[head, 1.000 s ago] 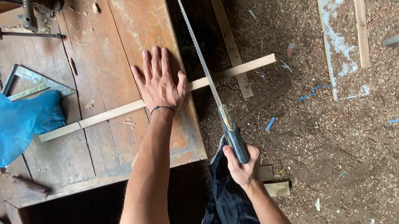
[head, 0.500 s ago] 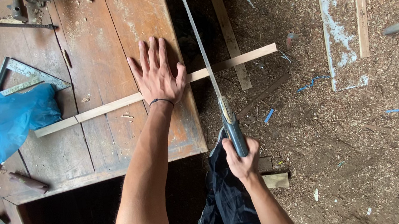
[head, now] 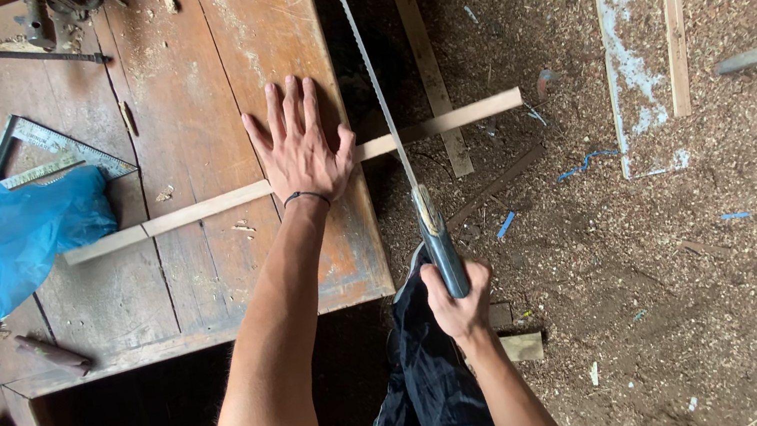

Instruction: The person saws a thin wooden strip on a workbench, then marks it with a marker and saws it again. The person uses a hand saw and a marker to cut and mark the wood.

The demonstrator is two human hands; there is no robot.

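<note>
Gripping the dark handle of a handsaw point(head: 391, 130), the right hand point(head: 458, 297) has its grip wrapped fully shut around it, just off the tabletop's point(head: 179, 103) right edge and above the person's dark trousers. The blade runs up and away from that grip, crossing a thin wooden strip point(head: 196, 211) where it juts past the right edge. The left hand point(head: 300, 149) lies flat with fingers spread, its grip open, palm pressing the strip down near the tabletop's right edge, thumb close to the blade. The strip reaches leftward across the boards toward a blue plastic bag point(head: 3, 237) near the left edge; a metal square point(head: 49, 149) lies partly under that bag. A clamp point(head: 31, 30) sits at the far edge. Right of the tabletop, the overhanging end of the strip hangs free over a floor covered in sawdust, with loose timber strips point(head: 670, 5) lying well apart from the blade and open room on either side of the saw
</note>
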